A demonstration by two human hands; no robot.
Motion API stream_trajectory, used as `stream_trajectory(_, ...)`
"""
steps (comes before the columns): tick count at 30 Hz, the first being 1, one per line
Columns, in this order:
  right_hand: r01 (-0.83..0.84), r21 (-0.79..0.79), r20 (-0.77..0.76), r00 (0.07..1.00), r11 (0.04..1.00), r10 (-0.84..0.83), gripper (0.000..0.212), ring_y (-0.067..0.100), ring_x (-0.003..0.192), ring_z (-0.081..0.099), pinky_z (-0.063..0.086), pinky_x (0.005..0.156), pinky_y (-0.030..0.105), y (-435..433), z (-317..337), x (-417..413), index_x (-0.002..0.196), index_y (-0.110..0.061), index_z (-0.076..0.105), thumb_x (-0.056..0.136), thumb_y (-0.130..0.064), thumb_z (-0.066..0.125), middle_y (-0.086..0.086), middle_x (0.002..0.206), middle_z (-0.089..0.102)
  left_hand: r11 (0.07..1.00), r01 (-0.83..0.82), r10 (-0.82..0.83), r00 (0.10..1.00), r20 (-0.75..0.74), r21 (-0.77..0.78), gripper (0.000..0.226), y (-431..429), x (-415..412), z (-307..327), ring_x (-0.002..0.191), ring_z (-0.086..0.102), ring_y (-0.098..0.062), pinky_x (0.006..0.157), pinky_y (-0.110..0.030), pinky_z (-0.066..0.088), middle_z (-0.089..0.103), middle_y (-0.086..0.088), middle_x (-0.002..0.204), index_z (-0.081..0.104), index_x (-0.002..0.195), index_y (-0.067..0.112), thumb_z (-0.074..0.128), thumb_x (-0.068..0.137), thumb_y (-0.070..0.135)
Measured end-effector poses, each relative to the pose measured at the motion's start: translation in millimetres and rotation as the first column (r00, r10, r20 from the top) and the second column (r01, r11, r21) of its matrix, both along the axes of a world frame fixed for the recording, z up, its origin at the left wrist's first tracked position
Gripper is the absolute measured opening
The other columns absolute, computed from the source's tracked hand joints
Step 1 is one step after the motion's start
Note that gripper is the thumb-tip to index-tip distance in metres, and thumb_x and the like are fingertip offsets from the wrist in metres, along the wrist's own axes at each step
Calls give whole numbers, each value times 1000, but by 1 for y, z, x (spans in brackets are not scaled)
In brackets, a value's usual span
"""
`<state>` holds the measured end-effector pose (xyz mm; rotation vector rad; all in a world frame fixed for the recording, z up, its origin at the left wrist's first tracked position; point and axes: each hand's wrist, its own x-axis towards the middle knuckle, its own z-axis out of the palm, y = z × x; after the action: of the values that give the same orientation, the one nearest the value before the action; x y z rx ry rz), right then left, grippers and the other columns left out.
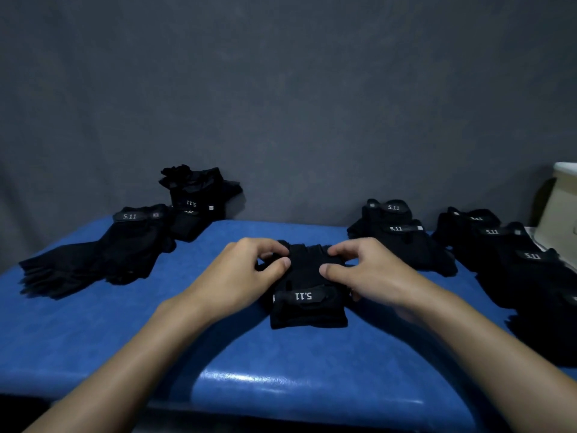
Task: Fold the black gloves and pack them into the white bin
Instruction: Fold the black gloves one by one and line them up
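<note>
**At table centre: both hands pinch one black glove**

Near the middle of the blue padded table (93,339) lies a black fabric glove with a "5.11" wrist strap (307,295), strap end toward the near edge. The left hand (246,273) grips the glove's far left part, with thumb and fingers (282,263) curled onto the fabric. The right hand (371,270) does the same on the far right part, curled and pinching the cloth. The fabric is bunched between the two hands; how it is folded is hard to tell, since everything is black.

Far left is a loose pile of black gloves (125,245), and behind it a rumpled black glove bundle (199,192) sits against the grey cloth backdrop (281,104). Far right are stacked black gloves with 5.11 straps (399,235), and more dark gloves (530,276) run toward the near right. The white plastic bin (562,207) is at the far right edge, partly out of frame, with its inside not visible. The held glove is well apart from it.
</note>
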<state>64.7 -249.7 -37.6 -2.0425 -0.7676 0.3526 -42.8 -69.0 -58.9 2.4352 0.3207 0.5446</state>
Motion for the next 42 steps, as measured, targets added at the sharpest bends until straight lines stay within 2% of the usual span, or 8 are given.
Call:
stream_trajectory(7,37,11,91,995,999,-37,25,12,85,59,48,77,29,-11,-8,6,103,-27,66,81,-38,73,-8,104,65,999,42,-42,999,-6,22,23,-1,-5,1,91,57,5,74,-9,38,63,17,98,67,116,40,54,98,40)
stream_trajectory(9,-43,32,196,980,999,36,22,9,82,57,45,76,24,-18,-6,3,100,-27,67,81,-32,75,-7,100,64,999,23,-24,999,27,31,21,0,-6,1,96,55,-1,82,-18,39,59,15,100,68,113,40,54,97,40)
stream_trajectory(13,-301,-78,265,913,950,311,30,1,99,53,38,85,10,-32,-2,-2,100,-35,67,75,-28,81,-15,103,59,994,101,-104,993,63,53,14,-3,-14,6,98,55,-4,79,-11,37,58,12,100,70,102,37,60,92,40)
stream_trajectory(18,-307,-225,380,846,925,373,36,2,111,46,37,99,20,-30,-12,0,104,-45,63,76,-29,79,-20,107,57,963,237,-224,969,-109,130,56,0,-26,4,107,53,3,93,-17,43,53,25,111,64,118,42,63,69,70)
stream_trajectory(25,-304,-65,518,804,951,292,4,9,102,57,44,96,40,-28,-10,1,91,-32,68,90,-30,65,-16,98,66,947,276,-254,957,-140,165,65,3,-32,0,113,52,4,101,-26,43,50,29,117,58,129,44,58,71,73)
stream_trajectory(31,-328,-309,412,799,893,437,15,-4,111,45,33,105,38,-32,-13,2,87,-35,69,86,-49,62,-28,107,60,917,301,-241,941,-237,263,67,4,-32,-3,115,48,1,104,-33,41,46,27,118,58,130,46,48,72,78)
stream_trajectory(36,-127,46,419,903,991,96,10,0,89,58,40,80,20,-24,-8,5,90,-34,66,91,-40,57,-12,96,63,987,144,-137,986,-90,68,58,7,-23,-1,114,51,-3,105,-36,40,51,21,116,55,125,52,29,80,78)
stream_trajectory(42,3,-166,385,921,986,62,29,6,102,55,40,87,19,-20,-21,7,114,-24,67,89,-38,64,-10,107,63,987,96,-73,983,-167,132,59,5,-9,-10,117,42,-1,102,-36,24,55,26,115,56,113,54,13,80,75)
